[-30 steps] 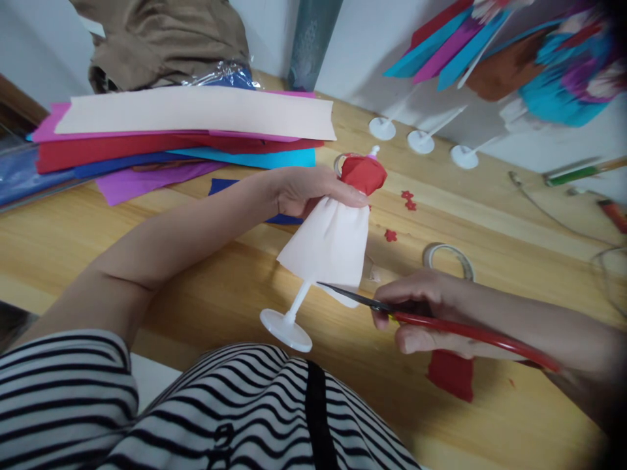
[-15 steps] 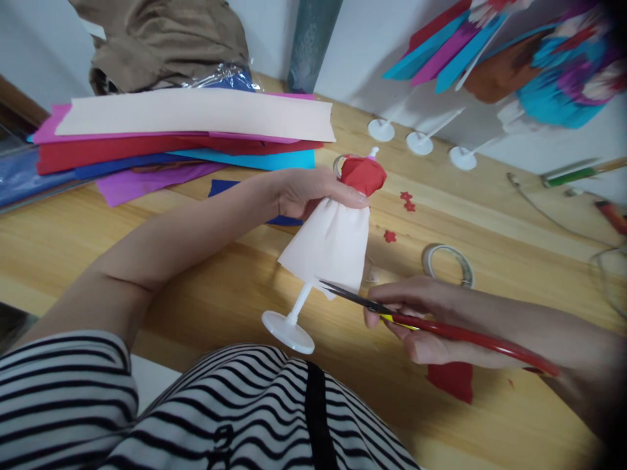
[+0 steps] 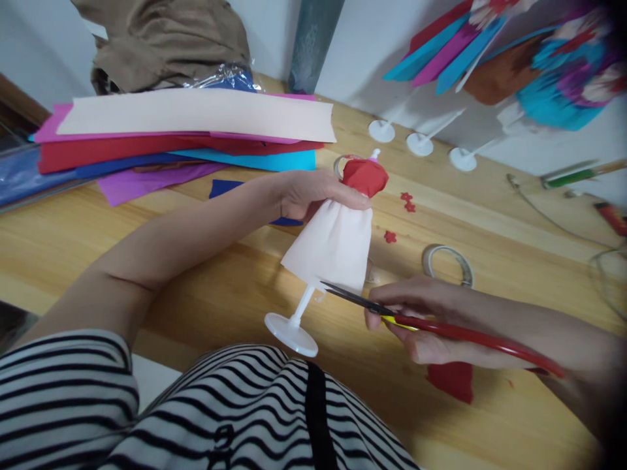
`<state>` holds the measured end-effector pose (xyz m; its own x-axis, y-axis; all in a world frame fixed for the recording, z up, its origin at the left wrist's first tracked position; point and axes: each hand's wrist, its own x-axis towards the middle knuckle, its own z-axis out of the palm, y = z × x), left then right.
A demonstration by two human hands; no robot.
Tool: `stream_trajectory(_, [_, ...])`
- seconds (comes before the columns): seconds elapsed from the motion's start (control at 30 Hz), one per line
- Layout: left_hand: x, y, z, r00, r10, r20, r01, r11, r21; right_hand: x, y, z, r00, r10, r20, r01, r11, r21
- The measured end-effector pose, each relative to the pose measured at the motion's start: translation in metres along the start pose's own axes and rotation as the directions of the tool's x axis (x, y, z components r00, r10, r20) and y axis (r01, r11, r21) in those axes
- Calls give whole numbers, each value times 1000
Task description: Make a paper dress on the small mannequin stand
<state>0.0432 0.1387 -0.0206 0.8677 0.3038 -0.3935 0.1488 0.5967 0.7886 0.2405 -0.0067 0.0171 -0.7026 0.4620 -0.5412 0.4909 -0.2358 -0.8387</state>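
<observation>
My left hand (image 3: 326,194) is wrapped round the waist of a miniature dress form, its thumb across the front. The form wears a red gathered bodice (image 3: 365,177) and a white skirt (image 3: 333,251); its white round stand (image 3: 292,334) tilts toward my body. My right hand (image 3: 421,320) grips a pair of scissors (image 3: 455,331) with red handles and a bit of yellow near the pivot. The dark blades lie nearly together along the skirt's lower hem, tip near the stand's post. A thin white sliver (image 3: 321,297) hangs just under the hem.
Beyond my left arm lie stacked coloured fabric strips (image 3: 196,117). Small red flowers (image 3: 390,236) and a tape roll (image 3: 448,261) lie right of the skirt. Red fabric (image 3: 451,382) sits under my right wrist. More dressed stands (image 3: 420,143) line the wall.
The dress form has shifted slightly right and down with my left hand. The pointed bit of skirt below the blades no longer shows; a thin sliver hangs there instead. The scissors have barely moved.
</observation>
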Motion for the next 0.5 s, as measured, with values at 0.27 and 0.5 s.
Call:
stream_trajectory(0.27, [2, -2, -1, 1000, 17, 15, -18, 1000, 14, -1, 6, 2, 1000, -7, -17, 7, 999, 46])
stream_trajectory(0.5, [3, -3, -1, 999, 36, -1, -36, 999, -6, -1, 4, 2, 999, 30, -18, -29, 1000, 9])
